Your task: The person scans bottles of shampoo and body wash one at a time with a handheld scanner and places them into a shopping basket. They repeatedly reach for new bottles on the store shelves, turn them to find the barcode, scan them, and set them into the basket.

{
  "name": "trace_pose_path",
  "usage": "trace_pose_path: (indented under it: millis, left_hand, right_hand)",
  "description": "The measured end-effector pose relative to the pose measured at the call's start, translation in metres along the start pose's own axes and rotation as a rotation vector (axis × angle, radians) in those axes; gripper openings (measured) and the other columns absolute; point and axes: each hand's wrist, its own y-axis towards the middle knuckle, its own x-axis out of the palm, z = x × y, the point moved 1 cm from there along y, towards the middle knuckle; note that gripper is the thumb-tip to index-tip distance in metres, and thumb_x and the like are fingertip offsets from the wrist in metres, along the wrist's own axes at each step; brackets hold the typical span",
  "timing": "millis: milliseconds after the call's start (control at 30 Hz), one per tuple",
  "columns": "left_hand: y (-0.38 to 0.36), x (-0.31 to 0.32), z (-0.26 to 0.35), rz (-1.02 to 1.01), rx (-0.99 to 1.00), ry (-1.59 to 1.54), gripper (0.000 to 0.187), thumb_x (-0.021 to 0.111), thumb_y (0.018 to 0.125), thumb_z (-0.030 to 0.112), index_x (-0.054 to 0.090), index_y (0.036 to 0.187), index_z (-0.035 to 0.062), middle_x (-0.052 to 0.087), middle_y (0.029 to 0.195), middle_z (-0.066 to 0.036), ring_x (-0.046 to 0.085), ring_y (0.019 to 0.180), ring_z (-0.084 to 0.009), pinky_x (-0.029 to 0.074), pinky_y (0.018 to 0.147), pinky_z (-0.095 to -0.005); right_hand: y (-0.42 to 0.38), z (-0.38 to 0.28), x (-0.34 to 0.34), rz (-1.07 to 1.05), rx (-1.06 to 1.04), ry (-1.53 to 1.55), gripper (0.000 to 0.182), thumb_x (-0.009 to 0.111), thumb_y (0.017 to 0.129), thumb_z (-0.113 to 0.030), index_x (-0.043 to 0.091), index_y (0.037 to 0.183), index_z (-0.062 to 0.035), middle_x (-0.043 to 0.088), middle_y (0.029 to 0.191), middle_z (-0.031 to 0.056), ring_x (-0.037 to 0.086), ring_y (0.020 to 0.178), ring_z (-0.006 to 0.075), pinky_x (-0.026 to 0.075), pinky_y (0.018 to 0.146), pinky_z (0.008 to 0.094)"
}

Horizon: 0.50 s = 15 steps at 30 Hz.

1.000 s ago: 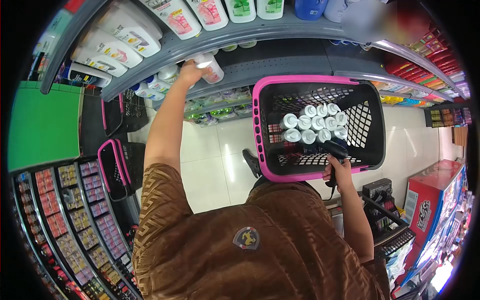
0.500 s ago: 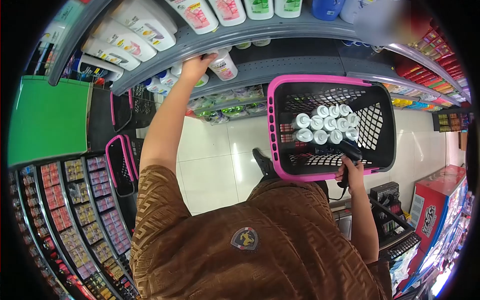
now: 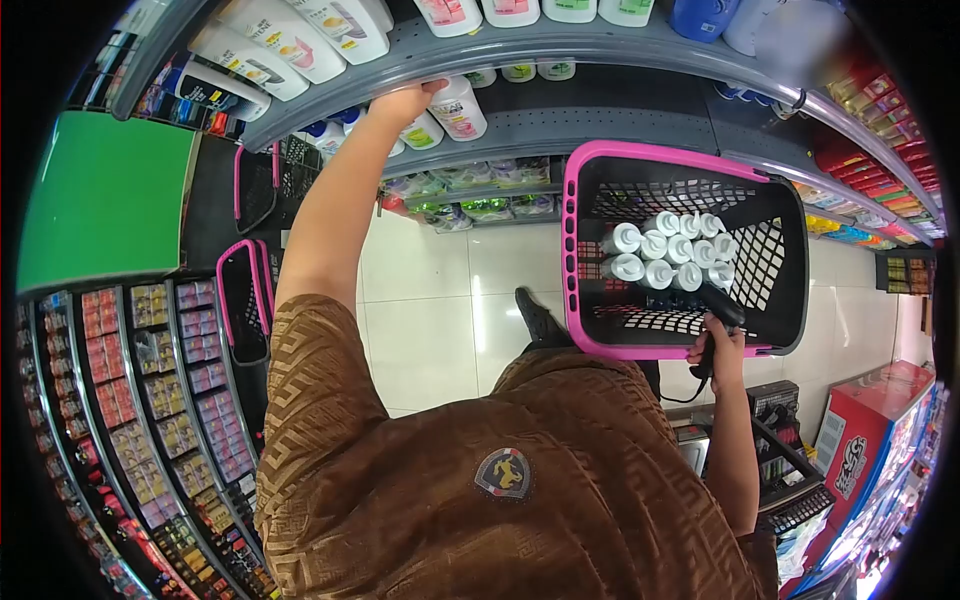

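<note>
My left hand (image 3: 408, 102) reaches under the edge of the upper shelf, close beside a white bottle (image 3: 459, 110) with a pink-marked label. The shelf lip hides most of its fingers, so its grip cannot be made out. A white bottle with a green label (image 3: 423, 133) stands just below that hand. My right hand (image 3: 722, 347) is closed around a black handheld scanner (image 3: 722, 306) with a cord, held over the near side of a black basket with a pink rim (image 3: 572, 245). Several white pump-top bottles (image 3: 680, 249) stand upright together in the basket.
Bottles line the upper shelf (image 3: 560, 45), including blue ones (image 3: 698, 18) at the right. Pink-rimmed baskets (image 3: 245, 300) stand at left near racks of small packets (image 3: 220, 400). A red chest (image 3: 875, 410) stands at lower right. Tiled floor (image 3: 420, 330) shows below the shelves.
The camera view has shifted slightly, moving shelves and basket rightward in the picture. My left hand stays by the same bottle; my right hand still holds the scanner over the basket.
</note>
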Motion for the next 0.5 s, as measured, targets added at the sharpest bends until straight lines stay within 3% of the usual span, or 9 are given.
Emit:
trace_pose_path:
  millis: [67,167,400,467,500]
  left_hand:
    - [0.003,-0.004,-0.004,-0.142,-0.057,-0.055,0.064,0.064,0.092,0.059,0.060,0.135,0.0118,0.059,0.139,-0.018,0.055,0.126,-0.0404,0.045,0.104,-0.0474]
    - [0.000,-0.005,-0.002,-0.102,-0.093,0.011,0.050,0.065,0.095,0.047,0.060,0.135,0.0168,0.062,0.136,-0.013,0.058,0.124,-0.0357,0.047,0.102,-0.0478]
    - [0.001,-0.017,0.005,-0.136,-0.117,0.040,0.054,0.064,0.095,0.049,0.056,0.140,0.0192,0.059,0.140,-0.012,0.056,0.128,-0.0345,0.046,0.105,-0.0472]
    - [0.005,-0.016,0.000,-0.330,-0.186,-0.060,0.075,0.053,0.093,0.070,0.052,0.145,0.0158,0.055,0.147,-0.014,0.051,0.134,-0.0340,0.042,0.110,-0.0437]
    - [0.006,-0.012,-0.002,-0.330,-0.188,-0.062,0.075,0.053,0.093,0.070,0.052,0.145,0.0158,0.055,0.147,-0.014,0.051,0.134,-0.0340,0.042,0.110,-0.0437]
  right_hand:
    - [0.002,0.002,-0.003,-0.002,0.000,0.004,0.024,0.073,0.091,-0.026,0.063,0.093,-0.0044,0.061,0.064,0.0067,0.064,0.049,0.0198,0.057,0.043,0.0328]
    - [0.001,0.002,-0.001,0.003,-0.011,0.015,0.023,0.073,0.091,-0.025,0.063,0.093,-0.0043,0.061,0.064,0.0064,0.064,0.048,0.0194,0.057,0.043,0.0331]
    - [-0.001,0.000,0.001,0.017,-0.023,0.016,0.023,0.072,0.092,-0.025,0.063,0.095,-0.0040,0.060,0.064,0.0061,0.064,0.048,0.0189,0.057,0.042,0.0330]
    - [0.001,0.003,0.000,0.009,-0.020,0.016,0.023,0.072,0.092,-0.025,0.063,0.096,-0.0040,0.060,0.064,0.0062,0.064,0.048,0.0188,0.057,0.042,0.0328]
    - [0.002,0.003,-0.001,0.001,-0.022,0.018,0.023,0.072,0.092,-0.025,0.063,0.096,-0.0040,0.061,0.064,0.0062,0.064,0.048,0.0188,0.057,0.042,0.0327]
